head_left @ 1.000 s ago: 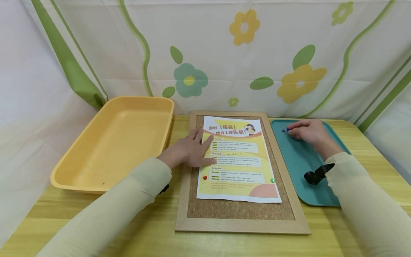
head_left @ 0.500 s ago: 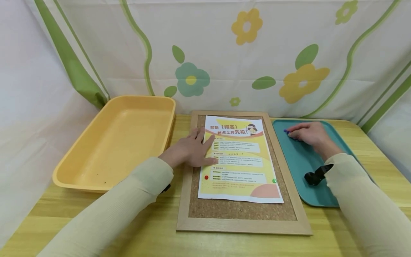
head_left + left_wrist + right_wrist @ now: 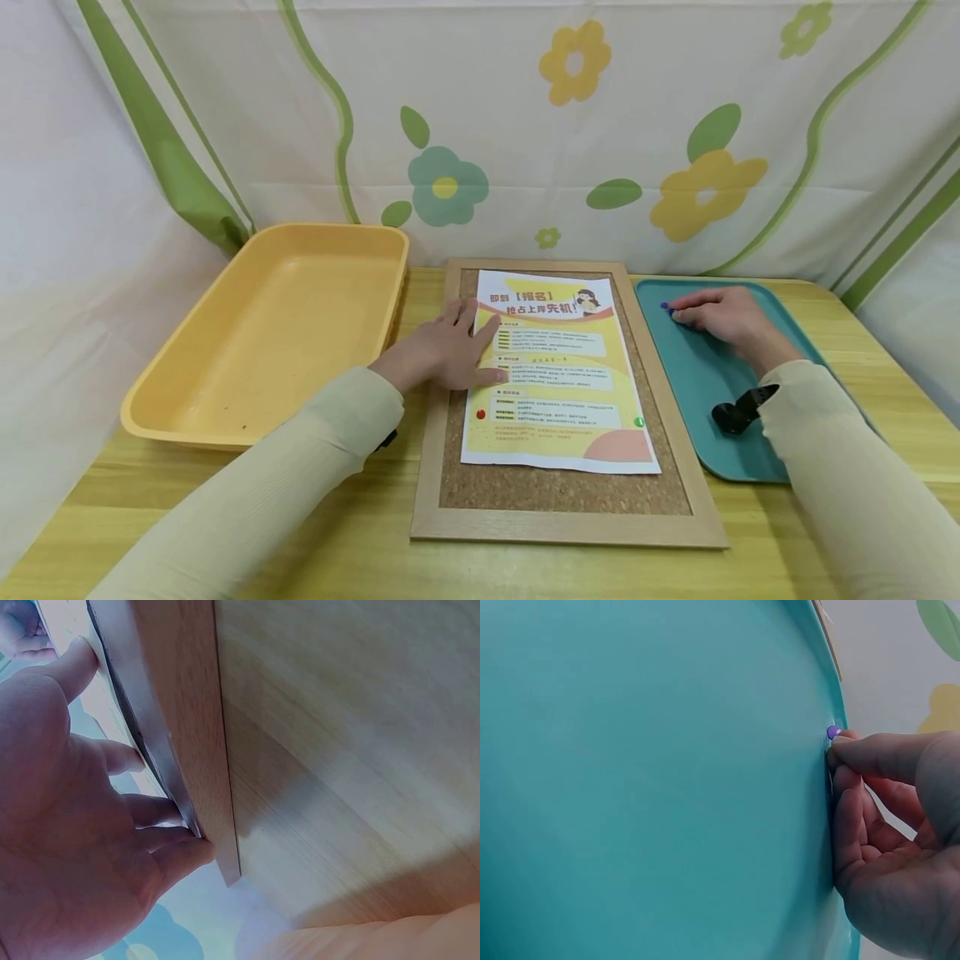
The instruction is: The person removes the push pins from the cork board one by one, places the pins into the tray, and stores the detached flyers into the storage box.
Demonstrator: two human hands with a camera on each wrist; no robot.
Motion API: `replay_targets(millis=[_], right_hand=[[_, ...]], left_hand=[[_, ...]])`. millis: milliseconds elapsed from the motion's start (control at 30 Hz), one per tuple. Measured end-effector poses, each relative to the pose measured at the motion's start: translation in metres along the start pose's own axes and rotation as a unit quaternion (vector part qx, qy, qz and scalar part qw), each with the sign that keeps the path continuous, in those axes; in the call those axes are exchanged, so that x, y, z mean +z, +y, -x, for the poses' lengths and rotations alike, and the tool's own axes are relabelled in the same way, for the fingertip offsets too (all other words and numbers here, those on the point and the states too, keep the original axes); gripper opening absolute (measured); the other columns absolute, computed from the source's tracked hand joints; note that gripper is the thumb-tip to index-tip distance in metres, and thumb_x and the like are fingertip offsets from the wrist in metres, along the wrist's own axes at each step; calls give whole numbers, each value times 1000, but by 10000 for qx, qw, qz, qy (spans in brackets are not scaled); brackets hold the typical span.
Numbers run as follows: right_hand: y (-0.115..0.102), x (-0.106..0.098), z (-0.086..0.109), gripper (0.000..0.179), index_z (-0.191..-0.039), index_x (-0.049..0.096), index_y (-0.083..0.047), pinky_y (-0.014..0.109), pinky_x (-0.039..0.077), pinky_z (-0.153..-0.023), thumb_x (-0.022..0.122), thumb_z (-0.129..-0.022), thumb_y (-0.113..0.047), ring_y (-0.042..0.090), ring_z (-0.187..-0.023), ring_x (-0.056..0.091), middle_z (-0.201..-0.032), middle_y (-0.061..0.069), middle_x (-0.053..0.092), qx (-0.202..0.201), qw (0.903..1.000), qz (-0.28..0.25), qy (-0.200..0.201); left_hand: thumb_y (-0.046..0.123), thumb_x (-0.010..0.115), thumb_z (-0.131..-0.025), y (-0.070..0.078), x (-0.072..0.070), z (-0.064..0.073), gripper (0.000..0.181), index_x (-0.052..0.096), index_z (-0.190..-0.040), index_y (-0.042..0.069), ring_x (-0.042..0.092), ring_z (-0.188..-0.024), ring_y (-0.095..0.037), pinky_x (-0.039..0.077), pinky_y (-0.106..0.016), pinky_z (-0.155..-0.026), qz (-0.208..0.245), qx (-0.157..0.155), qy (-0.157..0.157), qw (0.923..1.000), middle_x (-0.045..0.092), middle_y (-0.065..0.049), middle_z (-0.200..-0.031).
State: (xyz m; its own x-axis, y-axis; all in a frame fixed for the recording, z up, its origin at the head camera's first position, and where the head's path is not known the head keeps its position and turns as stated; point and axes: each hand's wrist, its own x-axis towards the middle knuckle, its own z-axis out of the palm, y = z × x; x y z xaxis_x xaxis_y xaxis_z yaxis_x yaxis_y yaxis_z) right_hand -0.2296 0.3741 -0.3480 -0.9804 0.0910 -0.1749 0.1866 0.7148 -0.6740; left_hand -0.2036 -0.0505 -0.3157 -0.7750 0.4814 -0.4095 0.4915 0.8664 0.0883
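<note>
My left hand (image 3: pixel 450 354) lies with fingers spread over the left edge of a yellow-and-white printed sheet (image 3: pixel 555 417) on a framed corkboard (image 3: pixel 566 527). In the left wrist view, its fingers (image 3: pixel 184 859) reach across the board's wooden frame. A red pin (image 3: pixel 481 414) and a green pin (image 3: pixel 639 422) sit at the sheet's lower left and right sides. My right hand (image 3: pixel 735 321) is low over the far end of a teal tray (image 3: pixel 720 379), pinching a small purple push pin (image 3: pixel 833 732) between thumb and index finger. The fingertips partly hide it.
A yellow plastic tub (image 3: pixel 262 333) stands left of the corkboard on the wooden table (image 3: pixel 330 533). A flower-patterned curtain (image 3: pixel 525 150) hangs directly behind everything. A black wrist mount (image 3: pixel 742 410) sticks out from the right sleeve over the tray.
My right fingertips have closed in on the purple pin near the tray's far left corner. The left hand stays in place on the sheet.
</note>
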Motion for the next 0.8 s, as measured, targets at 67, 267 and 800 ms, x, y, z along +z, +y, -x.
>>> replay_targets(millis=[67,267,800], right_hand=[[-1,0,0,45,-141,68,-4,19,54,-80,66,-106,-31,0,-92,60,-136,10,67,-22,10000,8,-16],[-1,0,0,44,-142,68,-4,19,53,-80,66,-106,-31,2,-94,60,-136,10,66,-20,10000,10,-50],[2,-1,2,45,-145,66,-7,22,51,-82,61,-109,-33,15,-108,56,-150,18,57,10,9998,3,-221]], left_hand=[[73,44,-103,0,0,0,94,4,-173,25,-8,-167,-41,27,-56,-130,26,-11,5,10000,-11,-20,-179],[73,45,-103,0,0,1,94,5,-173,26,-8,-167,-40,26,-57,-130,55,-23,40,10000,-11,-19,-179],[73,43,-104,0,-1,1,93,3,-173,25,-9,-167,-40,25,-56,-131,40,9,-33,10000,-11,-20,-179]])
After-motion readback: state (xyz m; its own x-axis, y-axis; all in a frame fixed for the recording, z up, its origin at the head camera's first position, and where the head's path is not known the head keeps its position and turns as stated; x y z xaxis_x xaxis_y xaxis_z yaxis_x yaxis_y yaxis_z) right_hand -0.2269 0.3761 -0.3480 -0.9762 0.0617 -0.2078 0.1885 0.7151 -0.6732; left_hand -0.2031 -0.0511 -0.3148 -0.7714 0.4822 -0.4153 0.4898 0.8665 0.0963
